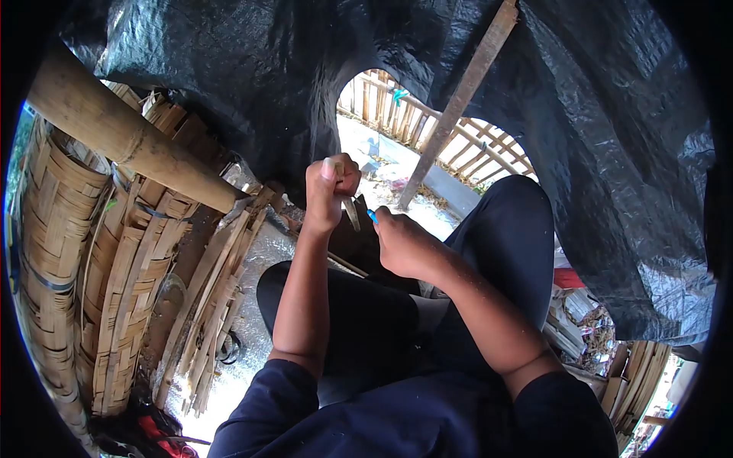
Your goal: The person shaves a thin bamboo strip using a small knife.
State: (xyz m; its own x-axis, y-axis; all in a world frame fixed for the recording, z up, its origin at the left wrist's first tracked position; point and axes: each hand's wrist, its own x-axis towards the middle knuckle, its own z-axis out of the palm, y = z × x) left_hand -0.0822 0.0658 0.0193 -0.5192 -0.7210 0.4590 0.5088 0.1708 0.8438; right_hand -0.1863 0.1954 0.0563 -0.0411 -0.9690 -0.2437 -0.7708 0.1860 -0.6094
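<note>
Knife [372, 217] in right hand [401, 240] — woven basket [57, 221], contents unclear.

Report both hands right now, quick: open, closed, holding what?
Left hand: closed, holding a thin pale strip.
Right hand: closed, holding a blue-handled tool.

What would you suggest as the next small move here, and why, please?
Probably a light stroke of the blue-handled knife along the pale strip, away from the fingers: the left hand grips the strip with one end jutting out, and the right hand holds the knife close by it.
</note>
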